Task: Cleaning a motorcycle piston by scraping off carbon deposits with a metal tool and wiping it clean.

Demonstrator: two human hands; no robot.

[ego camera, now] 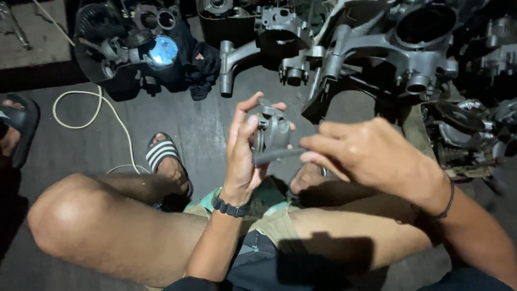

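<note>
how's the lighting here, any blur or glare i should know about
Head view: light falls hard on the hands and knee, corners fall to black; left hand and the grey metal part it holds are fairly sharp, right hand slightly motion-blurred; a round shiny disc glares blue; the engine casings bend with wide-angle distortion.

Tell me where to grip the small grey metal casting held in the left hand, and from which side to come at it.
Probably grip the grey casting by its rounded body, coming from the left as the left hand does: fingers wrap over the top edge, thumb against the near face. That side looks smooth and domed. The right side is taken by the right hand, whose fingers pinch a dark tool against the casting.
</note>
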